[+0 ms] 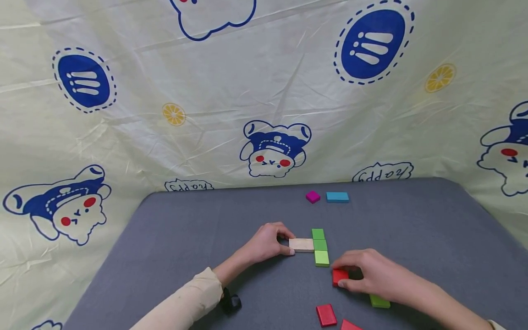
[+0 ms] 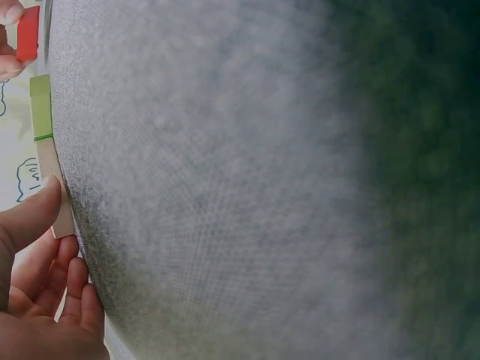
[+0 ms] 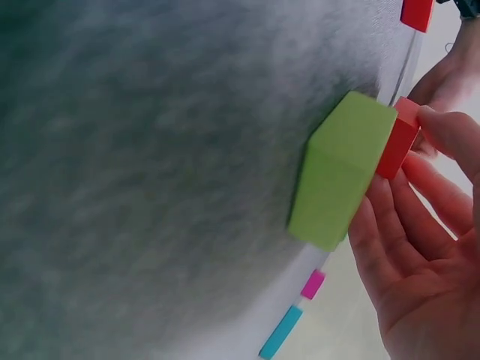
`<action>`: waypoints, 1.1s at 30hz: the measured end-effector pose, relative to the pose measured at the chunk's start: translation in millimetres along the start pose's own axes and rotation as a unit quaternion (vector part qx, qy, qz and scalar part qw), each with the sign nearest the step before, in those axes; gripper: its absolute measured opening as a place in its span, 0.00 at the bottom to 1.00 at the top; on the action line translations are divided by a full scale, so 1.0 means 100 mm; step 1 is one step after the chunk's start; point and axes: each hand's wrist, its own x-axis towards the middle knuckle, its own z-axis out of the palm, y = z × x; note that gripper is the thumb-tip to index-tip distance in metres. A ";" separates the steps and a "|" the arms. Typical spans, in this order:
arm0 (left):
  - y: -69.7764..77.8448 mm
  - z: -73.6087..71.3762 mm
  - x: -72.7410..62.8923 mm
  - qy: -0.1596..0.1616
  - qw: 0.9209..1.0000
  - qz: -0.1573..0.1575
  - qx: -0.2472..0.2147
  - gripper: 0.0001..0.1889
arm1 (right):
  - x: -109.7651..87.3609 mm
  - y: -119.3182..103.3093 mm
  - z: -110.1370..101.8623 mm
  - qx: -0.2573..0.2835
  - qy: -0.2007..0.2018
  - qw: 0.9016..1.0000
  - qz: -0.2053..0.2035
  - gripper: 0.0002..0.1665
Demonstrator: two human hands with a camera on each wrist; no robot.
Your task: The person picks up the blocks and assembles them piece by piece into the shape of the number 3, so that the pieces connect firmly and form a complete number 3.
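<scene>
My left hand [image 1: 266, 243] pinches the left end of a plain wooden block [image 1: 302, 245] lying on the table, thumb on one side and fingers on the other. The block's right end meets a short column of green blocks [image 1: 320, 245], the nearest of them a lighter light-green block [image 1: 321, 259]. Just right of and below that column, my right hand [image 1: 375, 272] pinches a red block [image 1: 339, 277] between thumb and fingers. In the right wrist view a loose light-green block [image 3: 341, 169] lies beside this hand, partly under the forearm in the head view.
Nearer the front lie a red block [image 1: 326, 315] and another red piece [image 1: 349, 326] cut by the frame edge. At the back are a magenta block [image 1: 313, 197] and a blue block [image 1: 337, 197]. A printed curtain [image 1: 206, 91] hangs behind the grey table [image 1: 185, 229].
</scene>
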 end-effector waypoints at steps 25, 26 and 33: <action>0.01 -0.01 0.00 -0.004 1.000 0.002 0.000 0.13 | 0.14 -0.16 0.14 -0.041 -0.019 0.998 -0.042 0.18; 0.01 -0.02 0.00 -0.004 1.000 0.002 0.001 0.13 | 0.14 -0.16 0.14 -0.041 -0.020 0.998 -0.039 0.18; 0.02 -0.01 0.00 -0.003 1.000 0.007 0.001 0.13 | 0.10 -0.15 0.12 -0.032 -0.033 0.998 -0.038 0.23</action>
